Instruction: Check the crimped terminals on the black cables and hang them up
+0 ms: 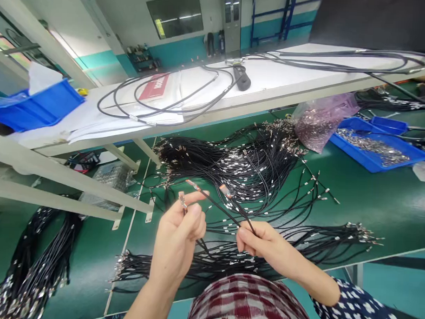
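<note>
Thumb and curled fingers of my left hand point(184, 235) close on a black cable whose metal terminal point(182, 200) sticks up above the thumb. The left index finger points out toward the right. My right hand point(256, 238) pinches two black cables point(243, 216) a little way below their ends. One of those ends carries a broad metal terminal point(226, 191); the other, a slim coppery one point(193, 184), reaches over past the left index finger. Below both hands lies a bundle of black cables point(230, 260) with white labels, stretched across the bench.
Behind the hands a big heap of black cables point(219, 162) covers the green bench point(388, 198). A blue tray point(373, 142) of small metal terminals and a pink bag point(323, 119) stand right. More cables point(41, 260) lie left. A white shelf point(271, 85) spans above, bearing looped cables.
</note>
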The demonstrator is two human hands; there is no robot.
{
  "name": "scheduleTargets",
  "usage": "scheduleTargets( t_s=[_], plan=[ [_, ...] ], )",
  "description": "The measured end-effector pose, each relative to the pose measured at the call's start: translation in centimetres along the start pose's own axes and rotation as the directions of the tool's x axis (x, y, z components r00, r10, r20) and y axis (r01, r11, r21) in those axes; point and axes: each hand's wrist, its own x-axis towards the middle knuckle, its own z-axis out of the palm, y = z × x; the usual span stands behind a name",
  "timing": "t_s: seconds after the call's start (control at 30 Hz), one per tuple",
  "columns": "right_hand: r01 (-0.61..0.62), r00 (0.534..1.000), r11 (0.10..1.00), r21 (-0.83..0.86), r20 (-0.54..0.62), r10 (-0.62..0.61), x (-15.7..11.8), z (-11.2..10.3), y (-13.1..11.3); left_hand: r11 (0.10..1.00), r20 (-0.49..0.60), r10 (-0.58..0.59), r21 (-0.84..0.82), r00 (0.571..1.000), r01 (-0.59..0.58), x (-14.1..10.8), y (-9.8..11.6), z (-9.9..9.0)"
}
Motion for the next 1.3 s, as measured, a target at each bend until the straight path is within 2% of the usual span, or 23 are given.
scheduleTargets(
  t_s=[0.1,0.23,0.3,0.33,0.4,0.47,0.5,0.6,0.67,0.73,0.83,0.97,1.07,1.17,1.3],
  plan=[
    [-0.044,0.999,0.998,0.035,0.027,0.043,-0.4,0.4,0.9,0.999,-0.010,0.032,0.022,0.999,-0.032,0.3,0.0,0.4],
    [-0.081,0.992,0.996,0.049,0.102,0.075,-1.0,0.9,1.5,0.997,-0.059,-0.002,0.083,0.998,0.007,0.5,-0.6,0.6],
    [-0.060,0.991,0.998,0.035,0.118,0.056,-1.2,0.8,1.4,0.991,-0.074,-0.004,0.130,0.997,0.013,0.3,-0.5,0.5],
    [-0.024,0.996,0.999,0.021,0.090,0.022,-1.2,0.7,1.3,0.987,-0.065,-0.009,0.158,0.998,0.019,0.2,-0.4,0.5],
    [0.059,0.997,0.998,0.006,-0.044,-0.059,-1.0,0.2,0.6,0.975,-0.006,-0.052,0.215,0.999,0.052,-0.1,-0.3,0.5],
    [0.102,0.978,0.993,0.060,-0.186,-0.090,-0.6,-0.4,-0.3,0.960,0.076,-0.131,0.259,0.988,0.107,-0.4,-0.3,0.5],
    [0.108,0.972,0.988,0.112,-0.218,-0.082,-0.3,-0.6,-0.9,0.952,0.108,-0.171,0.273,0.979,0.136,-0.6,-0.5,0.6],
    [0.119,0.982,0.968,0.219,-0.169,-0.082,0.5,-0.7,-2.5,0.937,0.149,-0.250,0.288,0.957,0.199,-1.0,-1.2,0.7],
    [0.132,0.986,0.967,0.219,-0.126,-0.106,1.0,-0.4,-3.3,0.932,0.155,-0.266,0.292,0.952,0.213,-1.3,-1.8,0.8],
    [0.148,0.983,0.970,0.192,-0.135,-0.123,1.4,0.0,-3.9,0.928,0.160,-0.276,0.301,0.948,0.220,-1.5,-2.1,0.8],
    [0.133,0.981,0.972,0.194,-0.164,-0.102,1.7,0.4,-4.1,0.924,0.180,-0.297,0.302,0.938,0.234,-1.7,-2.3,0.7],
    [0.014,0.996,0.939,0.342,-0.091,0.018,1.8,0.4,-3.7,0.929,0.225,-0.307,0.282,0.925,0.240,-1.8,-2.2,0.7],
    [0.006,0.998,0.921,0.389,-0.063,0.020,1.7,0.3,-3.5,0.931,0.223,-0.302,0.278,0.927,0.236,-1.7,-2.2,0.8],
    [0.050,0.995,0.932,0.359,-0.101,-0.014,1.6,0.6,-3.4,0.931,0.195,-0.260,0.310,0.946,0.192,-1.7,-2.4,1.0],
    [0.164,0.971,0.962,0.216,-0.205,-0.120,1.7,1.4,-2.9,0.912,0.136,-0.210,0.385,0.968,0.144,-1.7,-3.0,0.9]
  ],
)
